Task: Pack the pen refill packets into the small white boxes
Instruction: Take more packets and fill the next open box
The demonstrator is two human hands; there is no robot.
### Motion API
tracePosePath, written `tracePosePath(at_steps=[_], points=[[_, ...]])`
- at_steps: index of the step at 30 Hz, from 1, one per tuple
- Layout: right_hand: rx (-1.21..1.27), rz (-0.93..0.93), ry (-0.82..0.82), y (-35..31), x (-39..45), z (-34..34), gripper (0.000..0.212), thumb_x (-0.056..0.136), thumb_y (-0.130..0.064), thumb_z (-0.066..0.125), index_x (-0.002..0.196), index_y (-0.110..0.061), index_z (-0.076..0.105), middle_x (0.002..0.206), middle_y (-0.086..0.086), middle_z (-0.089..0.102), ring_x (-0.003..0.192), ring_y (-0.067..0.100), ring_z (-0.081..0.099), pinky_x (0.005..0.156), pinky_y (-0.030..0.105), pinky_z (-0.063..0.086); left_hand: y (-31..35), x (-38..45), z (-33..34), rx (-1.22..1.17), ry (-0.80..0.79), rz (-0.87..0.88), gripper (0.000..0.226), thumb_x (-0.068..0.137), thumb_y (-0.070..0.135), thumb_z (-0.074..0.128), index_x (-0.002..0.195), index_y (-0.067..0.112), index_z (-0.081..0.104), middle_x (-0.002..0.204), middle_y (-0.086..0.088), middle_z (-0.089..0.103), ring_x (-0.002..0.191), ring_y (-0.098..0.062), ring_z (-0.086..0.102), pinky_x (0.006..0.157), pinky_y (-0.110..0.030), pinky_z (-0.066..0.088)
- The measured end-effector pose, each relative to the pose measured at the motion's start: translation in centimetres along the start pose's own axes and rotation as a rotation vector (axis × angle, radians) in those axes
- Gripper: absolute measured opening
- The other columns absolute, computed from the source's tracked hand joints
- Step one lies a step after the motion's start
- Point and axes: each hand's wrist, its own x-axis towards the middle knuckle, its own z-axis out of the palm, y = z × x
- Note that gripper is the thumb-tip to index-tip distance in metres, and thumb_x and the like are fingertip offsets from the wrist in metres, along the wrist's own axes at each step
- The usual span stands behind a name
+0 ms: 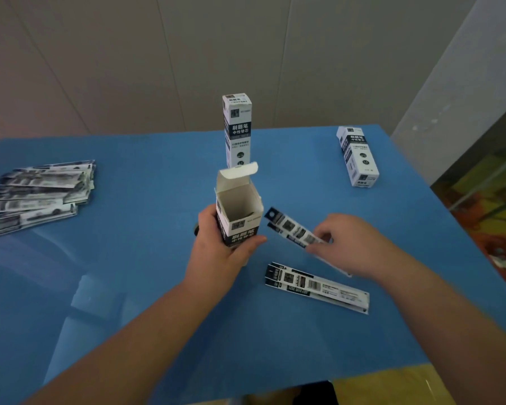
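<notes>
A big blue worktop (158, 287) filled most of the view, with a pale wall behind it. On its far left lay a messy pile of packets (37, 194), black and white, fanned over each other. A tall closed box (237, 130) stood upright near the middle at the back. Another closed box (357, 156) stood near the far right corner, well apart from the rest.

In the middle, the left hand (216, 244) held an open box (238, 217) upright, its fingers wrapped round the lower part. The top flap stood up and the inside looked dark and hard to see into. Just to the right of it, the right hand (348, 244) pinched one packet (292, 229) with its fingers. That packet was tilted, its far end close to the open box but not inside it. One more packet (316, 286) lay flat on the worktop, near the right hand.
</notes>
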Motion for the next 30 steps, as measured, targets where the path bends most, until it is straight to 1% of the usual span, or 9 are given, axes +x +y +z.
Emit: tracePosePath(at_steps=[3, 6, 9, 12, 16, 21, 25, 27, 30], points=[[0.206, -0.004, 0.168, -0.6, -1.0, -1.7, 0.016, 0.085, -0.042, 0.075, 0.077, -0.028, 0.073, 0.073, -0.007, 0.065, 0.069, 0.007, 0.062, 0.063, 0.032, 0.049, -0.1, 0.0, 0.0, 0.001, 0.004, 0.006, 0.061, 0.062, 0.057, 0.083, 0.1, 0.074, 0.04, 0.101, 0.034, 0.063, 0.087, 0.007, 0.067, 0.066, -0.012, 0.054], [0.493, -0.005, 0.276, -1.1, -2.4, -2.9, 0.014, 0.083, -0.039, 0.079, 0.077, -0.028, 0.073, 0.064, -0.016, 0.069, 0.055, 0.001, 0.06, 0.053, 0.019, 0.044, -0.3, -0.1, 0.2, 0.025, -0.002, 0.005, 0.063, 0.06, 0.059, 0.084, 0.101, 0.074, 0.039, 0.102, 0.035, 0.061, 0.093, 0.005, 0.067, 0.079, -0.028, 0.058], [0.776, -0.063, 0.341, -2.0, -4.1, -3.9, 0.009, 0.083, -0.036, 0.08, 0.084, -0.029, 0.074, 0.071, -0.003, 0.075, 0.061, 0.019, 0.068, 0.059, 0.037, 0.058, -0.4, -0.3, 0.3, 0.039, -0.015, 0.0, 0.064, 0.06, 0.062, 0.084, 0.103, 0.074, 0.04, 0.106, 0.032, 0.06, 0.098, -0.002, 0.068, 0.085, -0.047, 0.06], [0.987, -0.15, 0.415, -3.2, -5.6, -4.8, 0.022, 0.077, -0.046, 0.081, 0.086, -0.027, 0.075, 0.07, 0.003, 0.075, 0.058, 0.015, 0.069, 0.06, 0.029, 0.057, -0.2, -0.4, 0.2, 0.053, -0.035, 0.004, 0.063, 0.059, 0.075, 0.082, 0.105, 0.075, 0.038, 0.109, 0.031, 0.059, 0.102, -0.006, 0.068, 0.084, -0.051, 0.06], [1.204, -0.226, 0.521, -4.7, -6.7, -5.9, 0.04, 0.074, -0.054, 0.083, 0.087, -0.017, 0.076, 0.074, 0.012, 0.074, 0.057, 0.017, 0.066, 0.059, 0.032, 0.055, 0.0, -0.5, 0.3, 0.095, -0.03, 0.02, 0.061, 0.065, 0.065, 0.079, 0.107, 0.075, 0.037, 0.108, 0.033, 0.06, 0.095, 0.002, 0.067, 0.08, -0.048, 0.061], [1.106, -0.297, 0.566, -6.7, -6.6, -6.2, 0.01, 0.088, -0.029, 0.075, 0.084, -0.02, 0.077, 0.073, 0.006, 0.074, 0.061, 0.015, 0.069, 0.061, 0.026, 0.059, -0.2, -0.7, 0.5, 0.088, -0.043, 0.039, 0.06, 0.066, 0.074, 0.078, 0.11, 0.074, 0.037, 0.108, 0.029, 0.065, 0.093, -0.002, 0.07, 0.077, -0.043, 0.061], [0.859, -0.343, 0.509, -7.7, -6.3, -6.8, 0.007, 0.09, -0.029, 0.074, 0.084, -0.03, 0.076, 0.073, -0.005, 0.075, 0.064, 0.019, 0.07, 0.058, 0.035, 0.058, 0.3, -0.9, 0.5, 0.093, -0.026, 0.09, 0.06, 0.065, 0.087, 0.069, 0.114, 0.075, 0.036, 0.115, 0.039, 0.059, 0.101, 0.01, 0.064, 0.077, -0.012, 0.052], [0.765, -0.363, 0.423, -8.2, -6.0, -7.0, 0.006, 0.089, -0.035, 0.075, 0.083, -0.035, 0.076, 0.071, -0.002, 0.073, 0.063, 0.023, 0.067, 0.058, 0.041, 0.055, 0.5, -0.9, 0.6, 0.092, -0.03, 0.121, 0.059, 0.069, 0.082, 0.071, 0.116, 0.073, 0.037, 0.116, 0.043, 0.056, 0.103, 0.013, 0.062, 0.08, -0.004, 0.047], [0.632, -0.432, 0.373, -8.8, -5.4, -7.2, 0.007, 0.09, -0.034, 0.074, 0.087, -0.029, 0.078, 0.067, 0.001, 0.064, 0.053, 0.012, 0.051, 0.05, 0.029, 0.045, 0.6, -1.0, 0.7, 0.105, -0.039, 0.162, 0.06, 0.074, 0.064, 0.079, 0.117, 0.071, 0.039, 0.117, 0.047, 0.051, 0.103, 0.017, 0.06, 0.081, 0.001, 0.043]])
